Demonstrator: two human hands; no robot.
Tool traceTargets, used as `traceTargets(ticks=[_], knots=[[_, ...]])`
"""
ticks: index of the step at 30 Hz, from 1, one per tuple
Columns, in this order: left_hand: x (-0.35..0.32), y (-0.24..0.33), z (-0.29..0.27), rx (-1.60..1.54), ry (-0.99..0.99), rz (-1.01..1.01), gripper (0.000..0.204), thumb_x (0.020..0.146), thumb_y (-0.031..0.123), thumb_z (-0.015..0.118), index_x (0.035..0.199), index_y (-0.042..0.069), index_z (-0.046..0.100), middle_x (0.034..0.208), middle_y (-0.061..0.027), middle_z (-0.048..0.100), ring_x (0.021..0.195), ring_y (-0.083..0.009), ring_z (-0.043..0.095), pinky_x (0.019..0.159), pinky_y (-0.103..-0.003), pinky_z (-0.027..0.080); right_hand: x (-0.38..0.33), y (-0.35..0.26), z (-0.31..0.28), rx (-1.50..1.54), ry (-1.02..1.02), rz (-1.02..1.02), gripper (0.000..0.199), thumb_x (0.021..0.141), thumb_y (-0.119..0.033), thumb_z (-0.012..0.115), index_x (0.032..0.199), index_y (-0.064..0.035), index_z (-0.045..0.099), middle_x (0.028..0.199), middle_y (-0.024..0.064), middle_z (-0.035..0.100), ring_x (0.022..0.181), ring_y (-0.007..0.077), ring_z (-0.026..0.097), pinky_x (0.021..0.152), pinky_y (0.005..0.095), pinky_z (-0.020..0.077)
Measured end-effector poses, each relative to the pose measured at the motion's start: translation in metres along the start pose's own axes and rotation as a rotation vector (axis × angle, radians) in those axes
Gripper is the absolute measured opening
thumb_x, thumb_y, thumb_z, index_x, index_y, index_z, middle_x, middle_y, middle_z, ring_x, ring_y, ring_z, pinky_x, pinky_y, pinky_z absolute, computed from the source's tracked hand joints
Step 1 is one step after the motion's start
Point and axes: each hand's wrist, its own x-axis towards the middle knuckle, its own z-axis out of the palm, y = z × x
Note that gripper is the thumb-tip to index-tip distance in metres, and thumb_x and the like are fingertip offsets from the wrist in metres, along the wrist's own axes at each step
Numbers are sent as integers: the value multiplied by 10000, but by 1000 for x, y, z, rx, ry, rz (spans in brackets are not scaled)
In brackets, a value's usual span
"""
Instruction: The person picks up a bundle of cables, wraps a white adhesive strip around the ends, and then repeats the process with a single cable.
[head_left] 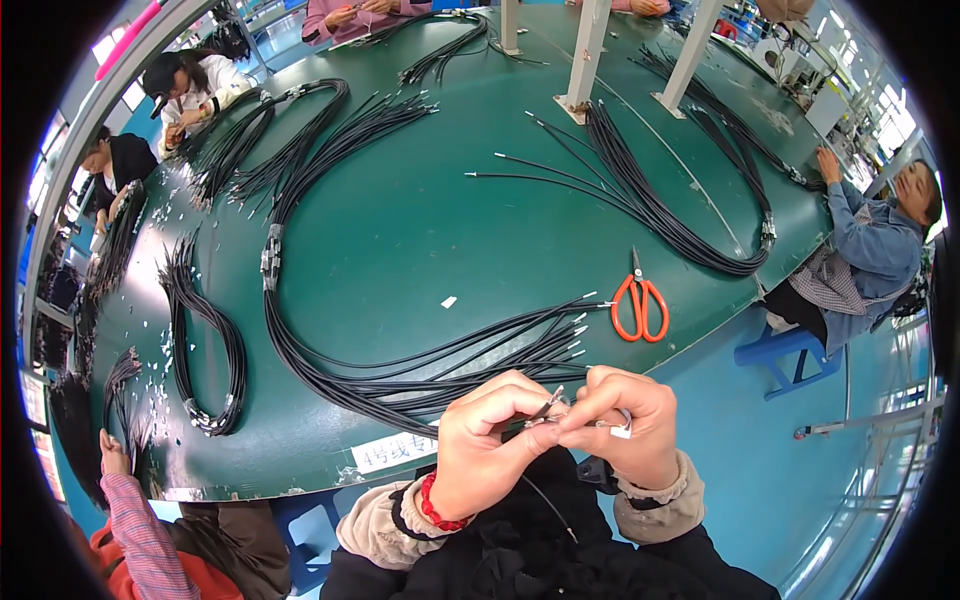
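My left hand (487, 425) and my right hand (632, 418) meet at the table's near edge, fingertips pinched together. Between them is the end of a thin black cable (543, 410), its tip partly hidden by my fingers. A small white piece (621, 432) shows by the curled fingers of my right hand. Below the hands hangs a thin dark cable length (550, 502) with a pale tip. Just beyond lies a large bundle of black cables (330, 378), its light-tipped ends fanned toward my hands. Orange-handled scissors (640, 308) rest to the right of those ends.
More black cable bundles lie on the green table (430, 230), including an S-shaped one (215, 340) at left and a curved one (680, 235) at right. White scraps (449, 302) are scattered about. Metal posts (588, 60) rise at the back. Several co-workers sit around.
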Motion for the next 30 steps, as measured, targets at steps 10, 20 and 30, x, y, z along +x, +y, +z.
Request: traceTargets(ticks=[10,20,30], knots=[[-1,18,0,-58,-78,-67,86,762,-16,661,828,-41,614,834,-108,579,713,-134,565,607,-233,469,10,-14,-5,61,-57,-154,188,567,4,781,680,0,631,586,-31,366,482,48,292,444,235,193],[-8,42,0,-147,-235,-136,75,791,-11,633,855,-43,610,848,-115,587,680,-132,582,595,-233,482,-2,-28,-5,119,-153,-162,230,568,-90,813,734,-51,659,588,-18,435,493,79,341,446,242,237],[2,45,17,-344,-283,-312,87,821,-24,588,904,-51,581,823,-67,552,644,-91,554,548,-204,438,0,-33,-13,124,-92,-182,271,577,-163,814,698,-22,617,594,-27,371,489,65,307,442,249,219]])
